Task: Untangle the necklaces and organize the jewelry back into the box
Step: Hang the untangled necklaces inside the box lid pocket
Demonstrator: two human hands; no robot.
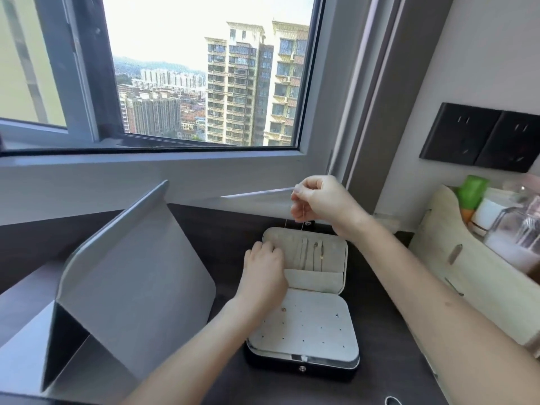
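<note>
While right hand (318, 200) fingers pinch the necklace (303, 222) dangling below, left hand (264, 267) grip unclear by the box (321, 325), yanking could snap it.

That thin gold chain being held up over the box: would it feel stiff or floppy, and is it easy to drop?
Probably floppy: the chain hangs in two thin strands from a pinch of the right hand toward the jewelry box. Likely very light, since fingertips alone carry it. Being so thin, it could slip or tangle.
</note>
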